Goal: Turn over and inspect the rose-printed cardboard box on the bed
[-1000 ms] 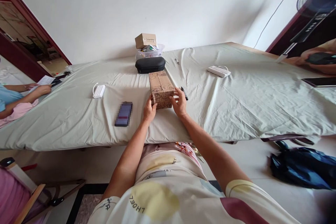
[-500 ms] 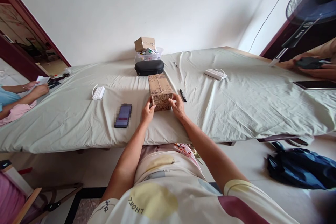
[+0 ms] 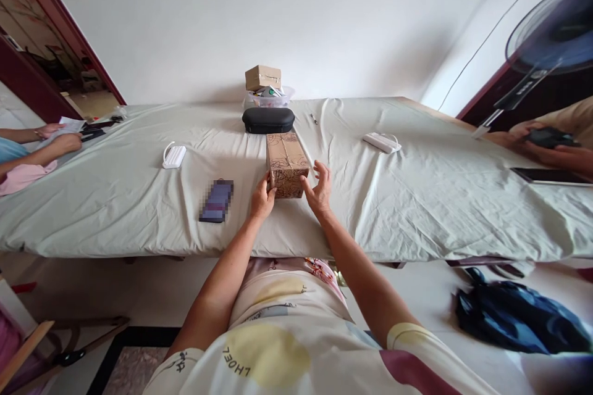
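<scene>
Lifted off the right side of the cardboard box (image 3: 286, 157) since the earlier frames, the right hand (image 3: 319, 188) is now held open, with the fingers spread and fanned upward. Only its thumb is left close to the near right corner, and whether it touches cannot be told. The left hand (image 3: 262, 199) has been kept in place, curled against the near left corner, thumb on the near face. The two-handed grip is judged to have been loosened on one side, so the box is steadied by the left hand alone.

The box is shown lying flat on the sheet-covered table (image 3: 417, 197), in the middle and close to the near edge, its long side pointing away. It is made of brown card, sealed with tape along the top and printed with dark line drawings on the near face. A black case (image 3: 268, 120) is set just beyond it, and a phone (image 3: 216, 200) lies to the left, well apart.
</scene>
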Motion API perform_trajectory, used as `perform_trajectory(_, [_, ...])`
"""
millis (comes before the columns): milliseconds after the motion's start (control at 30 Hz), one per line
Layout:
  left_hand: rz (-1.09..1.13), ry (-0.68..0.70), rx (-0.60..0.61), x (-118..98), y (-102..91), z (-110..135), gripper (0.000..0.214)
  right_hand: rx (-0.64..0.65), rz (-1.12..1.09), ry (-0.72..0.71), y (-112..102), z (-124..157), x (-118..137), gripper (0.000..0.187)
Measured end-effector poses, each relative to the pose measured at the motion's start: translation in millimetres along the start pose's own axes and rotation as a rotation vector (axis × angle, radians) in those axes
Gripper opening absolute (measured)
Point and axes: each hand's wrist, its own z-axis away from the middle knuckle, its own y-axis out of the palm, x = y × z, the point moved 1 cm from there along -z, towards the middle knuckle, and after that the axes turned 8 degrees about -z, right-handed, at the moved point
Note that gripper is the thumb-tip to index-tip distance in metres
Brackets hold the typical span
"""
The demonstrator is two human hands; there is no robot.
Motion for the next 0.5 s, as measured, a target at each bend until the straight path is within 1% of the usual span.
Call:
perform_trajectory(67, [0.056,0.017,0.000,1.8,2.5,1.0,0.061,-0.022,0.108,-0.097,-4.3,-5.7,13.2,0.059])
perform_trajectory(167, [0.059,0.025,0.009,0.8,2.9,2.3,0.063,0.036,0.235,-0.180,-0.5,-12.6,36.7,0.055])
perform_trajectory(267, [-0.104,-0.011,0.021,-4.2,0.9,2.7,0.076,0.146,0.322,-0.179,13.7,-18.6,55.9,0.055])
perform_trajectory(333, [-0.251,-0.057,0.062,-8.8,0.1,2.3,0.082,0.184,0.345,-0.152,24.2,-22.6,62.1,0.057])
perform_trajectory(433, [-0.423,-0.076,0.183,-15.6,0.2,1.4,0.076,0.214,0.335,-0.126,35.4,-26.9,62.0,0.053])
perform_trajectory(500, [-0.487,-0.074,0.241,-18.9,0.3,0.9,0.070,0.249,0.319,-0.136,38.4,-27.9,59.4,0.048])
